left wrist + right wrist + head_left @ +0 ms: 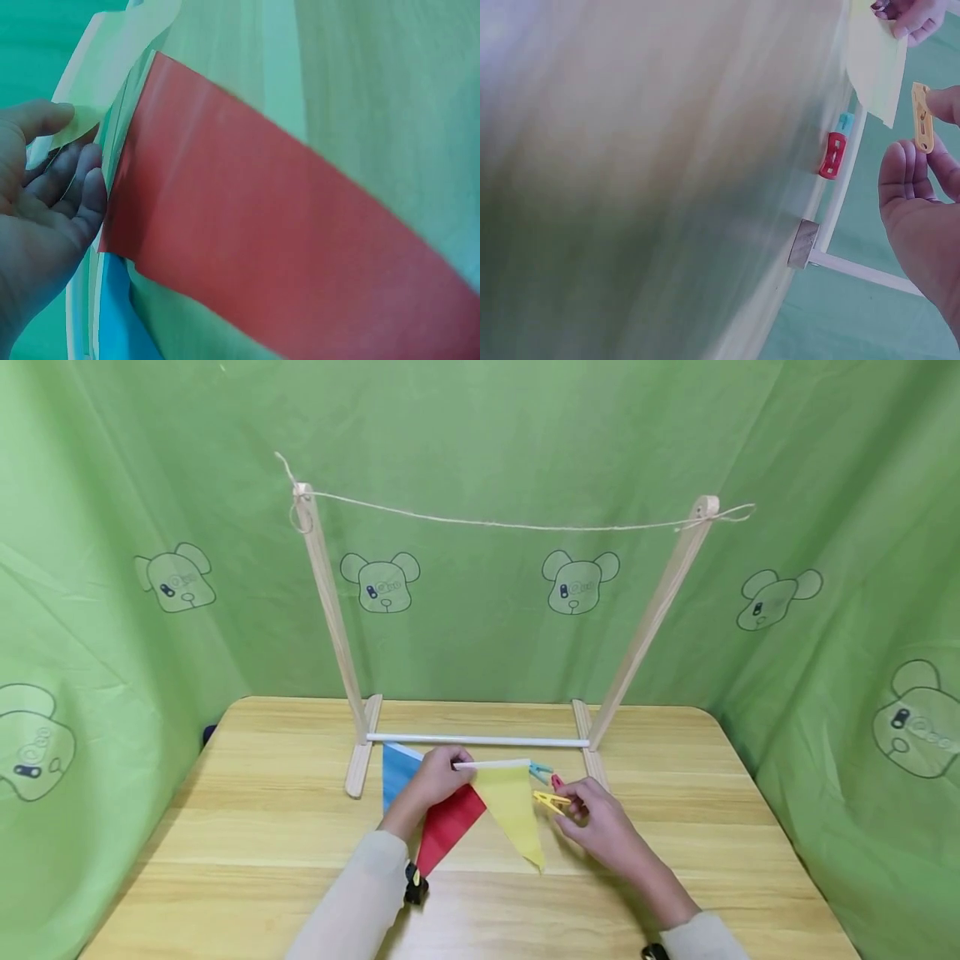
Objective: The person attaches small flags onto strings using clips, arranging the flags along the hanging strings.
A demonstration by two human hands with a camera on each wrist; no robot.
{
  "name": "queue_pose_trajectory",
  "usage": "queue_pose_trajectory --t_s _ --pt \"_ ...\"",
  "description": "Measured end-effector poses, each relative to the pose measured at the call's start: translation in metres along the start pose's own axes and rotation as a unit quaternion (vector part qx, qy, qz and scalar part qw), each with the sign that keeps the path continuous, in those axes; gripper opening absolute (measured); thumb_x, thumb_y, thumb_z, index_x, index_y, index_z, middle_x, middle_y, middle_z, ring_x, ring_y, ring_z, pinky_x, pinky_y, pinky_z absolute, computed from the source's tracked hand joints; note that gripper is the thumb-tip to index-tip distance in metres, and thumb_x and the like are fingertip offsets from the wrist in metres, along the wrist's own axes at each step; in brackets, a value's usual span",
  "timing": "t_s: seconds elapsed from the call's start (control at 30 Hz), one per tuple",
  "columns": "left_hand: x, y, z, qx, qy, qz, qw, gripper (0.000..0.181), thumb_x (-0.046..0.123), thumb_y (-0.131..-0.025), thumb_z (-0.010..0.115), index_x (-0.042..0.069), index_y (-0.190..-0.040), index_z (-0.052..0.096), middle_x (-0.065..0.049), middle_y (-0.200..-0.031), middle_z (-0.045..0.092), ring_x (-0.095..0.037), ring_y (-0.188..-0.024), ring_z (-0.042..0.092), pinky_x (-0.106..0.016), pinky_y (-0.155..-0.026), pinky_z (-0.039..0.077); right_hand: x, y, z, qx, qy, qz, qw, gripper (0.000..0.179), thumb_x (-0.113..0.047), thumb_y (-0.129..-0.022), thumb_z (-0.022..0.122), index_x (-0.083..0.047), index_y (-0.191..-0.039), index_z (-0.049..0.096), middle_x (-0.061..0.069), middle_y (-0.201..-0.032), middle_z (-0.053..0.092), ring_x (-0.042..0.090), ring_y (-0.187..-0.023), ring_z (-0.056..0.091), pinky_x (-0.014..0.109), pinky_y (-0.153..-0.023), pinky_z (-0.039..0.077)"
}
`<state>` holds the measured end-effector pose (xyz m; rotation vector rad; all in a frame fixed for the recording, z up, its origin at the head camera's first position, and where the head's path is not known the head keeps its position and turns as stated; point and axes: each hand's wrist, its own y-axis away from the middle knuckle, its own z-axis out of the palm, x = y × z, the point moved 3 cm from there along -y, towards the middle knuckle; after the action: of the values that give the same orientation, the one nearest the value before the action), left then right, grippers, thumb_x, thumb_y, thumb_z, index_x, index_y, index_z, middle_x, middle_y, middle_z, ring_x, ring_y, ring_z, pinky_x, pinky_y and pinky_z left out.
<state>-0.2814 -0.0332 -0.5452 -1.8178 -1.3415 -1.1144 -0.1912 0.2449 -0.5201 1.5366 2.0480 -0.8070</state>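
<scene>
left hand [444,775] on a yellow flag [507,793], right hand [600,827] on a yellow clip [551,799]

the left fingers are nearly closed, pinching the flag's white top edge at its left corner. the right thumb and fingers pinch the one yellow clip, which sits just beside the flag's right edge, apart from it.

i count three clips in all: beyond the yellow one, a blue-green clip [538,771] and a red clip [556,781] lie together, the red partly hidden behind the right fingers from the head view. three flags too: a red flag [452,822] and a blue flag [398,772] are by the left hand, whose forearm and wrist cover parts of both.

past them stands one wooden frame with two posts [330,602], two feet [362,768], one white bar [480,741] low between them and one string [487,523] tied across the top. under it all is one table [225,827]; around that, green curtain [480,427] with six printed bear heads [386,589].
</scene>
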Motion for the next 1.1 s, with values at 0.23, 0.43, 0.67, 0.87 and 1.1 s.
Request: queue_pose_trajectory --t_s 0.23,0.43,0.67,0.87,1.1 --pt "0.0 0.004 0.0 0.013 0.043 0.0 0.999 0.008 0.013 -0.093 0.073 0.007 -0.097 0.07 -0.001 -0.082 0.062 -0.013 -0.071 0.054 -0.024 -0.063 0.048 -0.003 -0.002 -0.006 0.016 -0.011 -0.004 0.9998 0.032 -0.001 -0.083 0.082 -0.006 -0.112 0.069 0.009 -0.102 0.061 0.02 -0.087 0.061 0.02 -0.074 0.057" --pt "0.002 0.007 0.001 0.032 0.091 0.009 0.9953 0.006 0.007 -0.092 0.073 0.003 -0.095 0.069 0.002 -0.076 0.059 -0.01 -0.066 0.051 -0.022 -0.06 0.045 -0.004 -0.005 -0.013 0.02 -0.009 -0.01 0.9997 0.03 -0.001 -0.085 0.08 -0.008 -0.113 0.068 0.009 -0.101 0.061 0.017 -0.086 0.06 0.021 -0.075 0.057" --pt "0.01 0.011 -0.002 0.049 0.117 0.009 0.9919 0.007 0.006 -0.092 0.074 0.003 -0.095 0.069 0.0 -0.077 0.059 -0.01 -0.066 0.05 -0.022 -0.06 0.044 -0.004 -0.006 -0.02 0.038 -0.008 -0.016 0.9991 0.028 -0.001 -0.086 0.079 -0.008 -0.111 0.069 0.003 -0.098 0.059 0.017 -0.085 0.059 0.021 -0.075 0.057" --pt "0.016 0.014 -0.004 0.059 0.134 0.017 0.989 0.008 0.006 -0.092 0.074 0.004 -0.097 0.069 0.003 -0.07 0.052 -0.009 -0.063 0.046 -0.02 -0.057 0.041 -0.01 -0.01 -0.029 0.056 0.003 -0.03 0.998 0.03 0.001 -0.085 0.08 -0.005 -0.112 0.069 0.009 -0.099 0.062 0.014 -0.085 0.059 0.021 -0.075 0.057" --pt "0.023 0.017 -0.007 0.084 0.16 0.021 0.9833 0.009 0.004 -0.09 0.075 0.003 -0.098 0.071 0.003 -0.071 0.054 -0.009 -0.064 0.048 -0.018 -0.057 0.042 -0.016 -0.017 -0.037 0.072 0.004 -0.041 0.9966 0.034 0.0 -0.083 0.083 -0.005 -0.113 0.068 0.006 -0.096 0.061 0.011 -0.084 0.059 0.021 -0.076 0.058"
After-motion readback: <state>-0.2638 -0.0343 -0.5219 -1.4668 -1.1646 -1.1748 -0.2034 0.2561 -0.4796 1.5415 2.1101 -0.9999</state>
